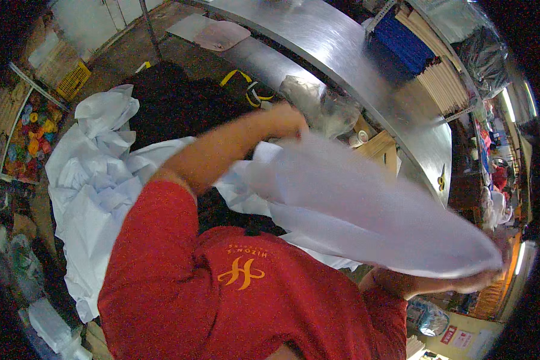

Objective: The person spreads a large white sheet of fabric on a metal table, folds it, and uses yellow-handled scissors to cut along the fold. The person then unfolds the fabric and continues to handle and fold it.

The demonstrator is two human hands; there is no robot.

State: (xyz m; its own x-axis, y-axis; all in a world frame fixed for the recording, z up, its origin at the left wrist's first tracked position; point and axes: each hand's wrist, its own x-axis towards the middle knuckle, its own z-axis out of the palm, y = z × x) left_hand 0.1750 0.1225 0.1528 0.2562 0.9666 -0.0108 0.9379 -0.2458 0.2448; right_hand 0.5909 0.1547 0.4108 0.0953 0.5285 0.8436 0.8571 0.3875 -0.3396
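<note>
Fingers of the left hand [289, 122] look clamped on one end of the white cloth [366, 204]; those of the right hand [477, 282], blurred, seem closed on its other end. Stretched between them, the cloth hangs in the air off the steel bench's [318, 30] near edge. To do this well, I would keep both grips level and the pull even, so the span stays flat instead of bagging.

Around it, largest first: rumpled white fabric [99, 180] spreads at the left, perhaps part of the same piece, I cannot tell; its weight may drag on the left grip. Beside it is a dark heap [174, 102]. Clear plastic [324, 102] bulges along the bench's near edge, close to the left hand and likely to snag a sweep. Smaller still, scissors [441, 180] lie by the bench's right edge, worth keeping the fabric off.
</note>
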